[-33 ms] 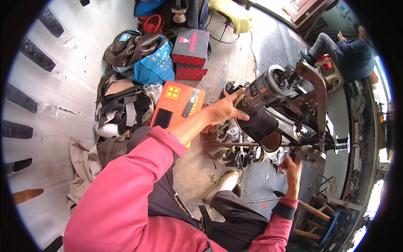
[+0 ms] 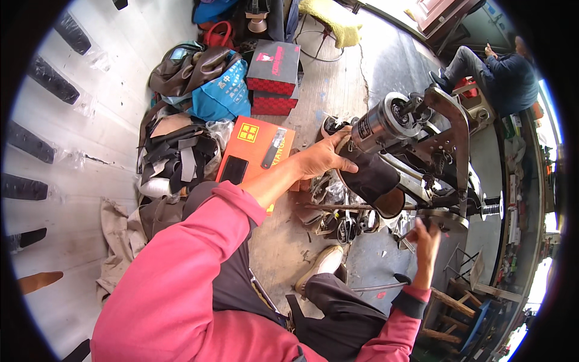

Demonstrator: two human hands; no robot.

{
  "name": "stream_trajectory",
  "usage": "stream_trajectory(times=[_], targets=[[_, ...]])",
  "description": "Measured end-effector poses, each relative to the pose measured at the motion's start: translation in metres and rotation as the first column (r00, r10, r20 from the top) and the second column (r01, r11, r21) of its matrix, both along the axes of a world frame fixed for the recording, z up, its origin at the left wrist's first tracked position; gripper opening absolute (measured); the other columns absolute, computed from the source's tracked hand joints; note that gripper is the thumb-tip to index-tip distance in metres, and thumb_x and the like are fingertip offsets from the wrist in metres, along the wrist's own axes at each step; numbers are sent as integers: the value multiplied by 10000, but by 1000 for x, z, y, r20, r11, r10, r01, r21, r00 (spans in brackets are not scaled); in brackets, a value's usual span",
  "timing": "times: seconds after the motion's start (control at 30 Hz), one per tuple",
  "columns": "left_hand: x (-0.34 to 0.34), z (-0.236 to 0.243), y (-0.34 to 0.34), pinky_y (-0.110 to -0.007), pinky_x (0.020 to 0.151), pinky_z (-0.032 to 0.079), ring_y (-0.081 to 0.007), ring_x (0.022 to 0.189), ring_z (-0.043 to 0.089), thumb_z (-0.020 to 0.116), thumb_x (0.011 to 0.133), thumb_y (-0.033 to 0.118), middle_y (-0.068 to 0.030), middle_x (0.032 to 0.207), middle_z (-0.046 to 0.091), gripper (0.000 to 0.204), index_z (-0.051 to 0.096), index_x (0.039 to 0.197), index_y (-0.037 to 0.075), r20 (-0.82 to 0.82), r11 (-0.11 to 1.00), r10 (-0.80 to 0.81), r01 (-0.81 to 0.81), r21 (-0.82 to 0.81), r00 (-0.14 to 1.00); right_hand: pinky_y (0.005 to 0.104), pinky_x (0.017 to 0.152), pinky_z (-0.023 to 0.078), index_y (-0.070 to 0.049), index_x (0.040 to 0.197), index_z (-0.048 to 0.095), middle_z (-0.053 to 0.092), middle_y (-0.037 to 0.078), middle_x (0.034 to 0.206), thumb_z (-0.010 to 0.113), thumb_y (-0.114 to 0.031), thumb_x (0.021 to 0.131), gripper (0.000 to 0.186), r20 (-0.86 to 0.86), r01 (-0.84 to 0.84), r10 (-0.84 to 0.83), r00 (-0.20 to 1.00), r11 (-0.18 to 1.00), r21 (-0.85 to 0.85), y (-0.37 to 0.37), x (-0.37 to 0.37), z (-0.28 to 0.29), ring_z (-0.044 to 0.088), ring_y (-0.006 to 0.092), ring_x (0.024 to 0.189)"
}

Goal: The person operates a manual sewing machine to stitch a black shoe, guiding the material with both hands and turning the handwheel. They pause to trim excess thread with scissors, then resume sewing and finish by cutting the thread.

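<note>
A dark leather shoe sits on the arm of a metal shoe-sewing machine, its opening facing down and right. My left hand grips the shoe's far left end, the thumb lying along its upper side. The needle area is hidden behind the machine's cylinder-shaped head. Lower right, my right hand is at the rim of the machine's round hand wheel, fingers bent against it. The hand covers any handle there.
An orange box carries a black phone and a metal strip. Stacked shoe boxes, a blue bag and leather scraps lie left. Below the machine are trays of small parts. A person sits far right; a wooden stool stands nearer.
My right hand has shifted slightly right at the wheel, and the dark knob seen by its fingers before is out of sight. My left hand and the shoe look unmoved.
</note>
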State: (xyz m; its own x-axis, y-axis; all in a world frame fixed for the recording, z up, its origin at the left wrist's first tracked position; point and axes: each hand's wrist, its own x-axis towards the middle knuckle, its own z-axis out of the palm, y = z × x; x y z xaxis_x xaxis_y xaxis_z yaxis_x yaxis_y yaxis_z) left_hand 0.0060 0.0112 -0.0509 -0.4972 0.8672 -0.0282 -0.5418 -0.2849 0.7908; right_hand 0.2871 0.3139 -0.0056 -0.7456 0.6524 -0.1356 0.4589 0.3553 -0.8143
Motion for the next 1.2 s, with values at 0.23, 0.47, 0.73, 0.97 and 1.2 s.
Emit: stream_trajectory(times=[0.23, 0.47, 0.73, 0.97, 1.2], targets=[[2, 9, -7, -343, 1080, 445, -170, 1252, 553, 793, 859, 31, -38, 1385, 582, 797, 393, 1547, 72, -78, 999, 23, -25, -27, 997, 258, 454, 401, -83, 905, 576, 522, -9, 670, 556, -38, 954, 70, -237, 361, -320, 917, 919, 159, 77, 37, 29, 497, 87, 498], [-17, 17, -28, -501, 1052, 483, -234, 1346, 531, 628, 996, 456, -68, 1525, 508, 725, 358, 1575, 113, 111, 969, -168, 144, 199, 979, 284, 411, 407, -31, 941, 573, 579, 33, 654, 621, -164, 985, 148, 129, 224, -236, 963, 970, 98, 66, 33, -68, 542, 126, 470], [-16, 19, -25, -528, 973, 537, -264, 1297, 542, 678, 877, 703, -71, 1460, 514, 971, 272, 1568, 155, -47, 987, -163, 163, 2, 986, 284, 433, 454, -27, 958, 580, 618, 52, 660, 653, -248, 968, 233, 165, 134, -115, 979, 985, -106, 16, 2, -54, 628, 152, 520], [-8, 26, -27, -398, 920, 609, -272, 1223, 586, 866, 701, 666, -148, 1465, 418, 1373, 54, 1619, 49, -172, 984, -108, 81, -158, 979, 286, 503, 488, -24, 974, 617, 638, 48, 700, 671, -236, 970, 219, 132, 159, -138, 982, 974, -163, -16, -12, -14, 638, 153, 557], [-8, 38, -36, -350, 749, 577, -212, 919, 664, 877, 751, 555, -111, 1258, 589, 1102, 249, 1587, 205, -231, 963, -134, 72, -259, 964, 239, 500, 399, -57, 935, 613, 511, -13, 667, 592, -45, 956, 33, -285, 238, -187, 940, 959, 156, 47, 25, 44, 506, 89, 544]])
